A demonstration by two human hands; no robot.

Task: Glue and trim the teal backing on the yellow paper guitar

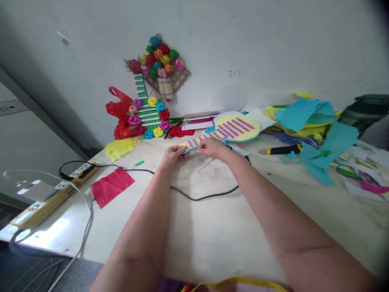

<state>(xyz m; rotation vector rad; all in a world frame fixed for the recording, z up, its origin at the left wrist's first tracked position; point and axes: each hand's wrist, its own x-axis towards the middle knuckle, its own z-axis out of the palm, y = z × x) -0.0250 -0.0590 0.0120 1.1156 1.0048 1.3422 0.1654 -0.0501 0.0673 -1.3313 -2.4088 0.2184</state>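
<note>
A yellow paper guitar (232, 128) with purple stripes and a blue edge lies tilted across the table, its round body to the right. My left hand (175, 156) is closed on the narrow end of its neck. Beside it, my right hand (212, 147) has its fingers pinched at the neck's near edge; whether they grip the edge or some small piece is hidden. Behind them, a green guitar (148, 115) with white strips and paper roses leans upright against the wall.
A power strip (57, 194) with cables lies at the left edge, near a red crepe sheet (112, 186). A black cord (194, 199) crosses the table before my hands. Yellow-black cutters (281, 149), blue crepe paper (331, 150) and a dark bottle (364, 111) are to the right.
</note>
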